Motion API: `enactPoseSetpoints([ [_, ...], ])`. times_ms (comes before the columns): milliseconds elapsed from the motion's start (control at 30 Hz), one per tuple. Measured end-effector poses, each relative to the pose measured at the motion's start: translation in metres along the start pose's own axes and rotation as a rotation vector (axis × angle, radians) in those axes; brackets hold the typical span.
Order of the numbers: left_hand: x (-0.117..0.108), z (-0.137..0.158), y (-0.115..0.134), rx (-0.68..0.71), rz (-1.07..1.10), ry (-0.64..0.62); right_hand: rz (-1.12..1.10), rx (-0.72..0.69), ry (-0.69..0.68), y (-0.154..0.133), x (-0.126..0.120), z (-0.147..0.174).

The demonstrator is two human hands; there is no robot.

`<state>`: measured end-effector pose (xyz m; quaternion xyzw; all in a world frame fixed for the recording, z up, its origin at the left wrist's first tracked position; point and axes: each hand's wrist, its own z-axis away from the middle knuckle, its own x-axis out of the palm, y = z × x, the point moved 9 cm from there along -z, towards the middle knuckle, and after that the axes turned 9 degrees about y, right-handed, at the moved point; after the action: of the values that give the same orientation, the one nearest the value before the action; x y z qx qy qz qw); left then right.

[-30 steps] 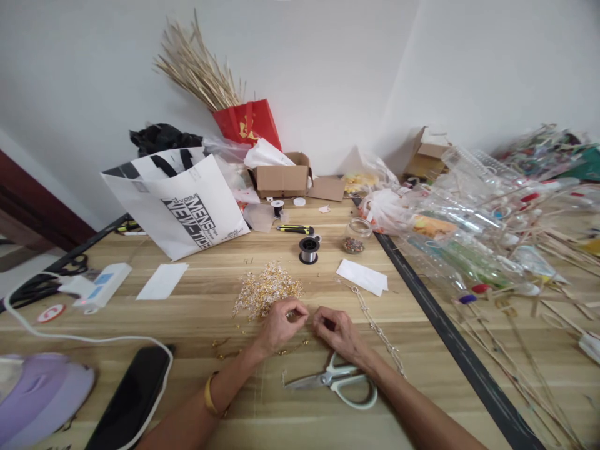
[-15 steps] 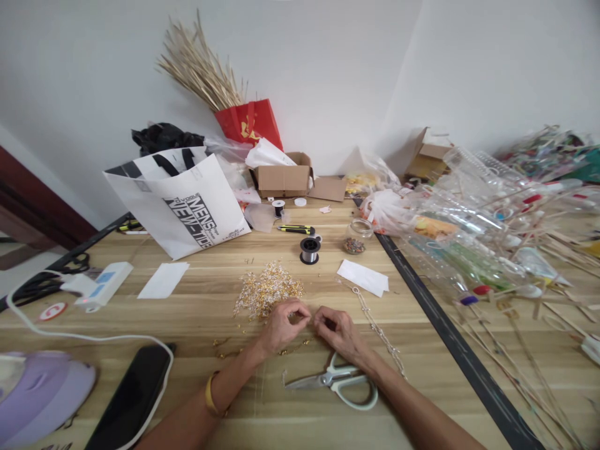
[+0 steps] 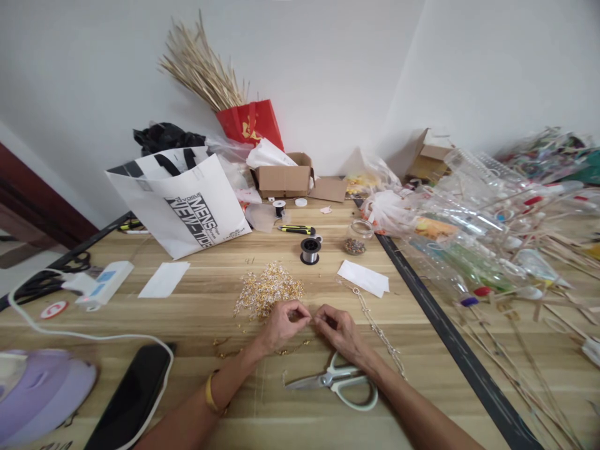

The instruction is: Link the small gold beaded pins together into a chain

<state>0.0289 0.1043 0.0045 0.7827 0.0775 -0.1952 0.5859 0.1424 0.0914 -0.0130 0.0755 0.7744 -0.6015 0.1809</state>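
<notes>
My left hand (image 3: 285,326) is pinched, thumb against fingertips, just in front of a pile of gold and clear beads (image 3: 269,289). Close to its right, my right hand (image 3: 335,325) pinches too, the fingertips of both almost meeting. Whatever they hold is too small to make out. A thin gold beaded strand (image 3: 293,348) lies on the table, partly behind my left wrist. White-handled scissors (image 3: 335,380) rest below the hands, blades pointing left. Right of my right hand runs a pale beaded chain (image 3: 382,334).
Behind the beads stand a wire spool (image 3: 310,250), a yellow-black utility knife (image 3: 296,230) and a glass jar (image 3: 359,237). A white bag (image 3: 182,206) and power strip (image 3: 105,284) are at left, with a phone (image 3: 131,397) nearer. Plastic bottles (image 3: 450,250) crowd the right.
The fingertips of my two hands have drawn very slightly closer together. Nothing else on the table has visibly moved.
</notes>
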Motion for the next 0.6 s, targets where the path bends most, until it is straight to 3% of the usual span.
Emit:
enactPoseSetpoints([
  [600, 0.0015, 0.0007, 0.0016, 0.014, -0.040, -0.010, -0.007, 0.011, -0.024, -0.0007, 0.0028, 0.0007],
])
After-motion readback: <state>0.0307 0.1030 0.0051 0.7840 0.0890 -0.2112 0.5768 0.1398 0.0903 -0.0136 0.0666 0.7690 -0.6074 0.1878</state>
